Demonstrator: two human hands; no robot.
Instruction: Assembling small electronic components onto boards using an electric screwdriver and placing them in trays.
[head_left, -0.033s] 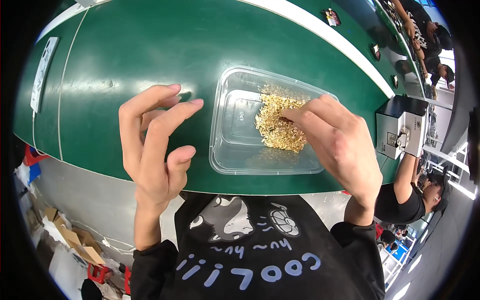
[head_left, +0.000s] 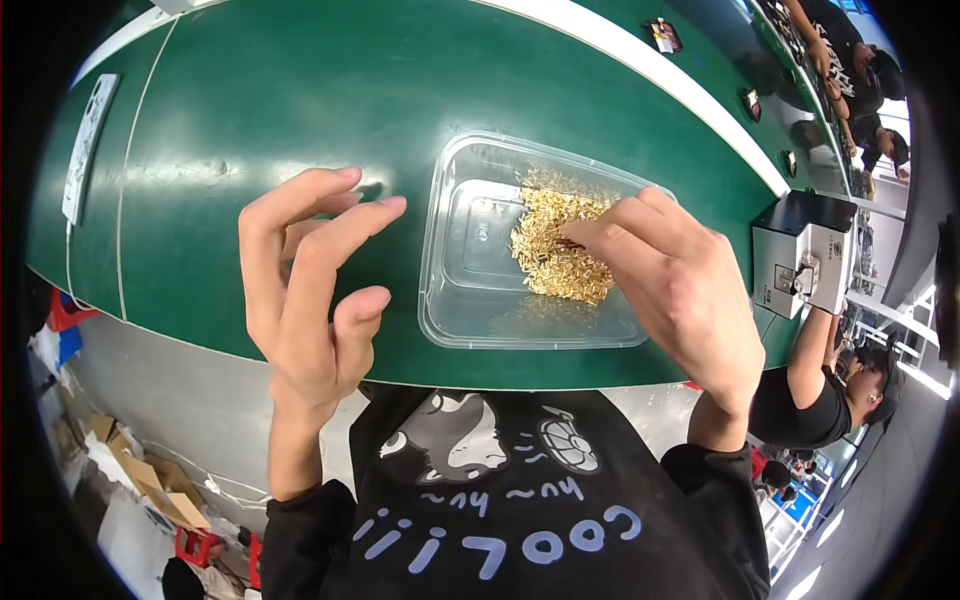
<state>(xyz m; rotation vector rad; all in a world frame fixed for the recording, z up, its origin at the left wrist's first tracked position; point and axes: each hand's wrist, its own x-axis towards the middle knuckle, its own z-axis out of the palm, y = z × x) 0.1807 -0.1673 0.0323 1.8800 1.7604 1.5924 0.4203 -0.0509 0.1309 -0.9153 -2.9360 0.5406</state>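
Observation:
A clear plastic box (head_left: 470, 341) stands on the green tabletop in front of me. In its right half lies a heap of small gold-coloured metal pieces, like short pins (head_left: 560, 265). My right hand (head_left: 680, 280) reaches over the box's right side, its fingertips drawn together in a pinch at the heap. Whatever is between those fingertips is hidden. To the left of the box, my left hand (head_left: 315, 280) hovers empty, its fingers bent and spread apart.
A long white strip with a cord (head_left: 88, 150) lies at the table's far left. A black-and-white machine (head_left: 805, 255) stands at the right, with a co-worker's arm (head_left: 812, 350) against it. Cardboard boxes (head_left: 150, 475) and red stools (head_left: 197, 545) are on the floor lower left.

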